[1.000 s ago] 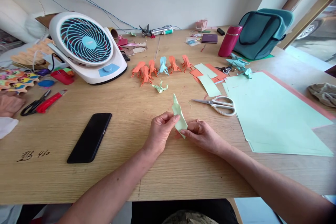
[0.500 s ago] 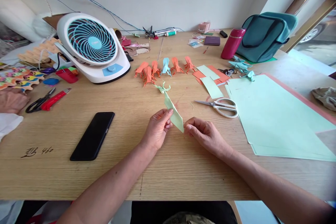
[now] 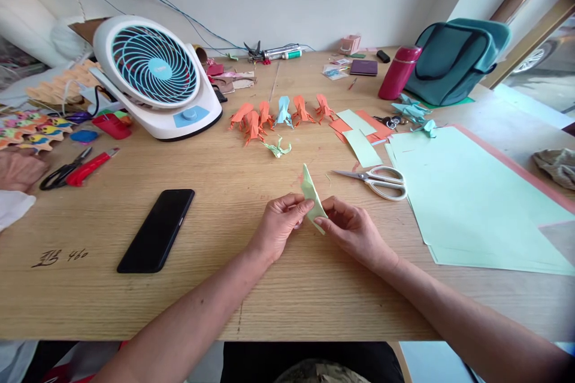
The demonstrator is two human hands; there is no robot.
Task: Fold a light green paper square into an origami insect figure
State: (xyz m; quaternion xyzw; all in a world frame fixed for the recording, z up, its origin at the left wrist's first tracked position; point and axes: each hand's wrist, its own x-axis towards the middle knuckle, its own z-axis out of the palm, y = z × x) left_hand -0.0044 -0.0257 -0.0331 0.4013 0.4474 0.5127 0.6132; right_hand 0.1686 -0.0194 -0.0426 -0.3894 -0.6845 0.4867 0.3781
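A narrow folded strip of pale green paper [image 3: 311,188] is held above the table between both hands. My left hand [image 3: 284,222] pinches its left side between thumb and fingers. The thumb and fingers of my right hand [image 3: 351,228] close on its lower right end. Beyond the hands lies a small pale green folded-paper figure [image 3: 277,148]. Behind it stand several orange folded-paper figures [image 3: 302,109] and one light blue figure [image 3: 283,112]. White-handled scissors [image 3: 385,183] rest to the right of my right hand.
A black phone [image 3: 157,230] lies left, a fan [image 3: 155,72] behind it. Large green sheets [image 3: 476,203] cover the right side, near cut paper pieces [image 3: 363,147], a pink bottle [image 3: 399,73] and a teal bag [image 3: 453,66]. Another person's hand [image 3: 20,169] rests far left by a red cutter [image 3: 92,167].
The folded paper has moved right and toward me, away from the small green figure. My right hand, beside its lower end before, now grips it too.
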